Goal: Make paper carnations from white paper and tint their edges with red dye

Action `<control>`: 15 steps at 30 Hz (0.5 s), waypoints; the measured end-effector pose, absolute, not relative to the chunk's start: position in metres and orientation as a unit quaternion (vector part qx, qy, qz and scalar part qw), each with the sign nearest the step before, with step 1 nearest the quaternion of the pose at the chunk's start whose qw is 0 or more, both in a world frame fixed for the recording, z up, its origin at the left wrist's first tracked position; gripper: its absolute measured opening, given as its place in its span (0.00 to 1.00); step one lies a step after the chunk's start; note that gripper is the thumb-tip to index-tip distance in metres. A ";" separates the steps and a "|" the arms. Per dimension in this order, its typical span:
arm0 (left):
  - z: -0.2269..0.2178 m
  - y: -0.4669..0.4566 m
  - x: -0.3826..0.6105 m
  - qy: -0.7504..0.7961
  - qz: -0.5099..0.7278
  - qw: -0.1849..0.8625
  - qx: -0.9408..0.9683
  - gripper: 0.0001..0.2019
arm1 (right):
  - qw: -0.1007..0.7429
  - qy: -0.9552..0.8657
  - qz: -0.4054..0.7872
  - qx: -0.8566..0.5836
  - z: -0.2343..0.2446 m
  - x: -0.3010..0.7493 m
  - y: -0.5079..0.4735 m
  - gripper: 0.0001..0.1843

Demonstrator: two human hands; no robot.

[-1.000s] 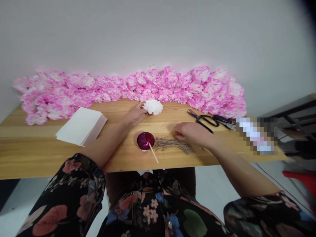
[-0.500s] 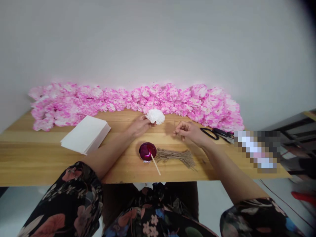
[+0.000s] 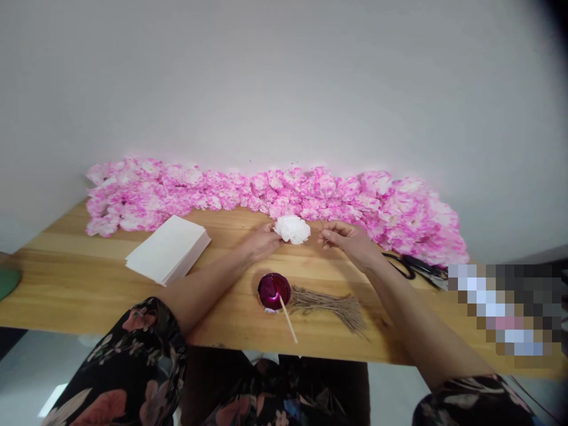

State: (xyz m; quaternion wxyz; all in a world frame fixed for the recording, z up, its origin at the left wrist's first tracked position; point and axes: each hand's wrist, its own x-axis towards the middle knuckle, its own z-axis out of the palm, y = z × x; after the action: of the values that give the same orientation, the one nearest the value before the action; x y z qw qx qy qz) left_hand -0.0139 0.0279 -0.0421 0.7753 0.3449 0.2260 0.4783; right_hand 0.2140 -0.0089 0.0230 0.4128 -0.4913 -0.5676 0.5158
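My left hand is closed on a white paper flower, with its ruffled petals facing up and its underside hidden. Just right of the flower, my right hand is pinched, and a faint thin strand shows at its fingertips. Below both hands stands a small bowl of magenta dye with a wooden stick leaning over its rim. Beside the bowl lies a bundle of thin brown strands.
Pink-and-white paper flowers are heaped along the wall at the table's back. A stack of white paper lies left of my left forearm. Black-handled scissors rest at the right, near a blurred-out patch. Something green shows at the left edge.
My view has shifted, so the table's things sit lower and farther right. The right hand has turned slightly and a thin strand now shows at its fingertips. The left hand still holds the white flower.
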 end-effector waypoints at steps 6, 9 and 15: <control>-0.039 0.029 -0.015 0.234 0.483 0.774 0.337 0.18 | 0.434 -0.541 0.539 -0.478 -0.003 0.219 0.001 0.20; -0.037 0.029 -0.014 0.231 0.484 0.777 0.329 0.18 | 0.439 -0.525 0.550 -0.479 -0.018 0.223 -0.001 0.18; -0.034 0.029 -0.012 0.247 0.474 0.777 0.333 0.19 | 0.468 -0.495 0.558 -0.474 -0.019 0.220 -0.005 0.18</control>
State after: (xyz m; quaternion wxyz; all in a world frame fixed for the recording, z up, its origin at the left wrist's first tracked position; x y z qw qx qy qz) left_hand -0.0116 0.0289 -0.0336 0.7768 0.3330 0.2466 0.4743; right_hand 0.2198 -0.0054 -0.0194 0.4681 -0.4739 -0.4954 0.5575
